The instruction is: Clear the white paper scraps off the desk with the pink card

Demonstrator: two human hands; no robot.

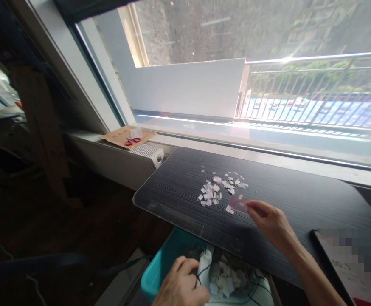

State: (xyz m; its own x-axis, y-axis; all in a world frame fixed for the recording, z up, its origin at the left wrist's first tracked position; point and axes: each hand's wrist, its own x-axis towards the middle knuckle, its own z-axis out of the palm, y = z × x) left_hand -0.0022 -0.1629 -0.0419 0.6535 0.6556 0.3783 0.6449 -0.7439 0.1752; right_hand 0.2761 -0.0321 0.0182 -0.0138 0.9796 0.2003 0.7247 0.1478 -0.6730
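Note:
My right hand point(270, 216) is over the dark table, its thumb and fingers pinching the edge of a thin, see-through pinkish plastic piece point(237, 204). Close to it, a scatter of small white paper pieces point(211, 192) lies on the tabletop, some right beside the plastic. Below the table's near edge, my left hand point(181, 282) has its fingers curled round a white, rounded, long thing point(206, 264) with dark cord-like lines across it. That thing is over a turquoise bin point(150, 276) holding many more white scraps point(225, 276).
The dark wood-grain table point(287, 182) stands against a large window. On the sill at left are red-handled scissors point(132, 141), a brown paper envelope point(117, 137) and a small clear box point(136, 132). A phone or tablet point(341, 263) lies at the right, partly blurred out.

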